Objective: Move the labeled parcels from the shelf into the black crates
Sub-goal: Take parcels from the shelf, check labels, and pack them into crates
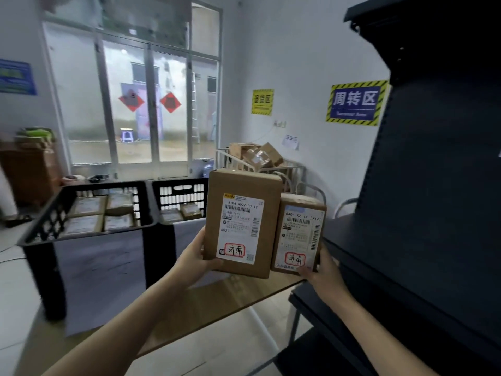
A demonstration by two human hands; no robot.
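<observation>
Bare forearms (pixel 127 324), left hand (pixel 193 257), right hand (pixel 324 278)

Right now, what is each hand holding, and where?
The left hand holds the larger parcel by its lower left edge; the right hand holds the smaller parcel by its lower right corner.

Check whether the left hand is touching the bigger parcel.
Touching. The head view shows the left hand gripping the bigger parcel at its lower left edge, with no gap between them.
</observation>
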